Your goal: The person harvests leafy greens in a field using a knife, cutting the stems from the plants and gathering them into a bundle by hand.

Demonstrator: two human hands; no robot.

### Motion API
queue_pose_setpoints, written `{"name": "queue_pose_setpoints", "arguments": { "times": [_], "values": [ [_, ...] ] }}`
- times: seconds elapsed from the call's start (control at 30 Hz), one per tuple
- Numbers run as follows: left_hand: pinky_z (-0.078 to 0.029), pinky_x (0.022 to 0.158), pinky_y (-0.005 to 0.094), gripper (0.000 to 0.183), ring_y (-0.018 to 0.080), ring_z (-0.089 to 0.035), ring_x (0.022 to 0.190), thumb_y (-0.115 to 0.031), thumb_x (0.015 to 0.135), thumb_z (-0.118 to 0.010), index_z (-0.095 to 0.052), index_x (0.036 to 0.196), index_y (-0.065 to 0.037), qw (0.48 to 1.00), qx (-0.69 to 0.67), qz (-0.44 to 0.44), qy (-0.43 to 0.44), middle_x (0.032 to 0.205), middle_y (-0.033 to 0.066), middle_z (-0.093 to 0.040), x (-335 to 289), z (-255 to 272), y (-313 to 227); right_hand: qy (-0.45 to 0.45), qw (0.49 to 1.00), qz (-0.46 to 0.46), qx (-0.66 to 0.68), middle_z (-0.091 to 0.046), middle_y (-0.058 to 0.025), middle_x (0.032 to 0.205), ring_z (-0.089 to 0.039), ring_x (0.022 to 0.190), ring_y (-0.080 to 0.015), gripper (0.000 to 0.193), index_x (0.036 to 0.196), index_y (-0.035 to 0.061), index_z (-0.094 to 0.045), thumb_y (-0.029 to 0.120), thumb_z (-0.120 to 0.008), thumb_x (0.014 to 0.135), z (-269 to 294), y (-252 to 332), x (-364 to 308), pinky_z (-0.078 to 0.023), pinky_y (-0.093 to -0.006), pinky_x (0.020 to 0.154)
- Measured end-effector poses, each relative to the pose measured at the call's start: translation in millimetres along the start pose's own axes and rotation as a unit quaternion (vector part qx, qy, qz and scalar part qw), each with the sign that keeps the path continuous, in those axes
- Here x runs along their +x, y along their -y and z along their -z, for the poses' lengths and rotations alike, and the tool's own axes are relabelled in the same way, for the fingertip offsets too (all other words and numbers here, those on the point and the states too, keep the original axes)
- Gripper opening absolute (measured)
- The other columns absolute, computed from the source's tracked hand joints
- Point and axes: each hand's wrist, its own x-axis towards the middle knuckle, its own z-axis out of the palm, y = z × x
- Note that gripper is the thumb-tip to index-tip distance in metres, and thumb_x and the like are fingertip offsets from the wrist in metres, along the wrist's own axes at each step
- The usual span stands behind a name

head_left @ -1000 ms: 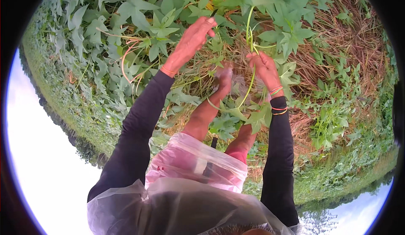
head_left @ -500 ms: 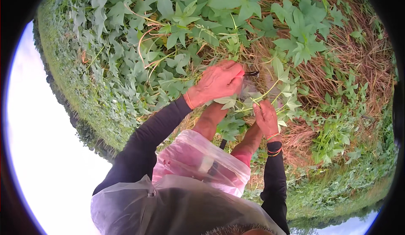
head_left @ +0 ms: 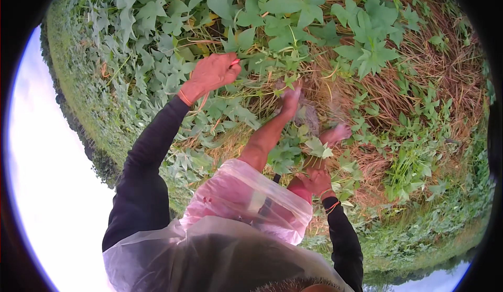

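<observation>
The thing in hand is a thin green vine stem [head_left: 251, 58], and our left hand [head_left: 212, 74] has it: the fingers are curled tight around it with the thumb pressed on top, at full reach out in front of us. From that grip the stem runs off toward our right, roughly crosswise to the outstretched arm, and disappears among the broad lobed leaves [head_left: 293, 9] just beyond the knuckles. Its far end is lost in the foliage, so we cannot tell where it roots.

Our right hand [head_left: 314, 179] is much closer to the body, low and to the right of the left. It is closed around a small bunch of leafy cuttings [head_left: 319, 148] whose leaves stick up out of the fist. It sits well apart from the stem, so the left hand is plainly the nearer one.

Between the two hands our bare feet [head_left: 291, 100] stand on a patch of dry brown straw [head_left: 367, 98]. Nearer still is the clear plastic cover [head_left: 236, 203] over our pink clothing. Green vines spread on all sides of the arms.
</observation>
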Motion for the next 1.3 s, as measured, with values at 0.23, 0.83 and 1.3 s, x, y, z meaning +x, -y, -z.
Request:
{"name": "queue_pose_setpoints", "arguments": {
  "times": [0.23,0.83,1.3],
  "values": [
    [-0.046,0.058,0.0472,0.017,0.0407,-0.059,0.061,-0.017,0.084,-0.061,-0.056,0.082,-0.001,0.962,-0.272,-0.030,-0.002,0.067,0.0213,-0.058,-95,-24,-138,-0.116,0.852,-0.075,0.505,-0.055,-0.0073,0.059,-0.051,0.053,-0.0201,0.048,0.073,0.0049,-0.058,0.046,-0.058,0.096,29,-18,56,-0.041,-0.0340,0.052],
    [-0.047,0.061,0.0478,0.016,0.0375,-0.063,0.068,-0.017,0.082,-0.062,-0.055,0.088,-0.004,0.956,-0.243,-0.114,0.119,0.074,0.0159,-0.063,-145,-91,-190,0.159,0.198,0.295,0.921,-0.058,-0.0075,0.081,-0.052,0.057,-0.0116,0.029,0.110,-0.0026,-0.057,0.020,-0.040,0.104,135,34,139,-0.045,-0.0257,0.050],
    [-0.046,0.062,0.0491,0.024,0.0444,-0.058,0.068,-0.023,0.089,-0.055,-0.054,0.088,0.002,0.992,-0.036,-0.092,-0.074,0.070,0.0240,-0.059,84,-143,-44,0.166,0.259,0.227,0.924,-0.054,-0.0041,0.066,-0.040,0.040,-0.0076,0.039,0.095,0.0032,-0.059,0.038,-0.043,0.106,115,13,108,-0.035,-0.0242,0.035]
  ]
}}
